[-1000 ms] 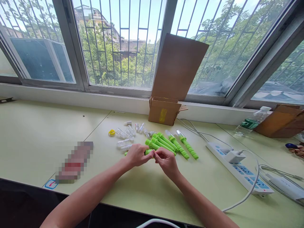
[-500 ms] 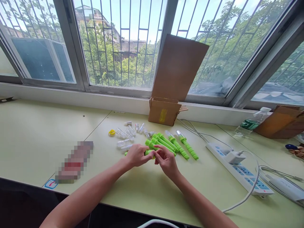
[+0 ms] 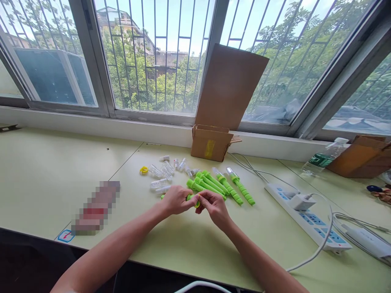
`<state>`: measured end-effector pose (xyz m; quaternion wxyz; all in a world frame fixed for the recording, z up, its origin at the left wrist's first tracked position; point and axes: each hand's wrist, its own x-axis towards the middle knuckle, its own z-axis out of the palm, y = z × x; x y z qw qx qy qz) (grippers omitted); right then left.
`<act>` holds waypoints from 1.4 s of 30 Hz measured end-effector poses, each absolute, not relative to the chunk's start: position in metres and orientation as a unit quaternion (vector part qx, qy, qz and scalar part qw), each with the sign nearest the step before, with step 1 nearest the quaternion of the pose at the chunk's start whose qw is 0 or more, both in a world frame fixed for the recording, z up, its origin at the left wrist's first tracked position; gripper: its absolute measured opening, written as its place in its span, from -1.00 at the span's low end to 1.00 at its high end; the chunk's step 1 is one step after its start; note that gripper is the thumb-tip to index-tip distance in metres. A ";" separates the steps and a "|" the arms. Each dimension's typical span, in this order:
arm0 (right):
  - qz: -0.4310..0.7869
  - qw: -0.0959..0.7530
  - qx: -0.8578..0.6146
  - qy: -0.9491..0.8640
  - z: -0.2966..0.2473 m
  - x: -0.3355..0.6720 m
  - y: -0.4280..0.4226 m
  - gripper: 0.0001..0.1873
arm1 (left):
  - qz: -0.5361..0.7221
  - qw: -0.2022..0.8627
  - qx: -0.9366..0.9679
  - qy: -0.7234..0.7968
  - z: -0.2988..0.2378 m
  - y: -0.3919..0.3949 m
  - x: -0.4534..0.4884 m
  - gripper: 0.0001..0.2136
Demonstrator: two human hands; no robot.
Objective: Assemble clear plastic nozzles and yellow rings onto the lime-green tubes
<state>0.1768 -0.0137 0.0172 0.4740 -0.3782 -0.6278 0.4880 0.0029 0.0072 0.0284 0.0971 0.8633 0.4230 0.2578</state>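
Note:
My left hand is closed around a green plastic tube, most of it hidden by the fingers. At the tube's right end, my right hand pinches a small yellow ring, partly covered by the fingertips. Just beyond the hands lie several green threaded tubes. To their right are two green ribbed tubes fitted with clear tops. Several clear plastic caps are scattered behind my left hand, near more yellow rings.
A cardboard box stands by the window with its flap up. On the right, a white power strip lies with cables around it. A plastic bottle rests farther back. A pixelated object is at left on the table.
My right hand has shifted slightly, its fingertips closer around the end of the green tube, and more of the yellow ring shows. The left hand is nearly still.

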 end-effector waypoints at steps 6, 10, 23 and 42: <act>0.535 0.464 -0.361 -0.607 0.022 0.177 -0.015 -0.66 | 0.271 0.070 0.872 0.401 0.027 0.008 0.002 -0.60; 0.543 0.458 -0.355 -0.609 0.024 0.179 -0.014 -0.65 | 0.283 0.059 0.873 0.392 0.027 0.008 0.001 -0.60; 0.571 0.423 -0.351 -0.610 0.026 0.182 -0.011 -0.60 | 0.266 -0.008 0.886 0.380 0.026 0.008 -0.002 -0.65; 0.395 0.512 -0.393 -0.654 0.020 0.171 -0.021 -0.69 | 0.279 -0.023 0.882 0.378 0.029 0.008 -0.001 -0.65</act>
